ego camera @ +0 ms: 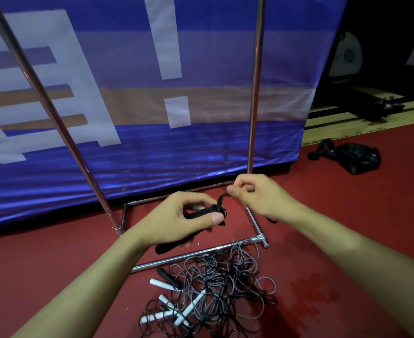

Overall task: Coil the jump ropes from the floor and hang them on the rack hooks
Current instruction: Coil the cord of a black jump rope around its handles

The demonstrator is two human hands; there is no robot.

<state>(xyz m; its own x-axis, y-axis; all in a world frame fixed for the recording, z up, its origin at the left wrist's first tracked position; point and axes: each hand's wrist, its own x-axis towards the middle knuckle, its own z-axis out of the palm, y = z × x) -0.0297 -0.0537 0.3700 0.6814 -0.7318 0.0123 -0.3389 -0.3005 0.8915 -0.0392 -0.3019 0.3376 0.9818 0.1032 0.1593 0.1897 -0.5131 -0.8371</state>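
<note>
My left hand [176, 220] grips a coiled black jump rope [207, 212] with its black handles sticking out below the palm. My right hand [252, 193] pinches the loose end of that same black rope, pulled up and to the right of the coil. Below both hands, a tangled pile of grey and black jump ropes [220, 286] with white handles [176, 303] lies on the red floor. The chrome rack [256, 93] stands right behind my hands; its hooks are out of view.
The rack's base bars [196, 254] lie on the floor around the pile. A blue banner [140, 142] hangs behind the rack. A black bag or strap bundle [352, 157] sits on the floor to the right. A wet-looking patch [308, 289] marks the floor.
</note>
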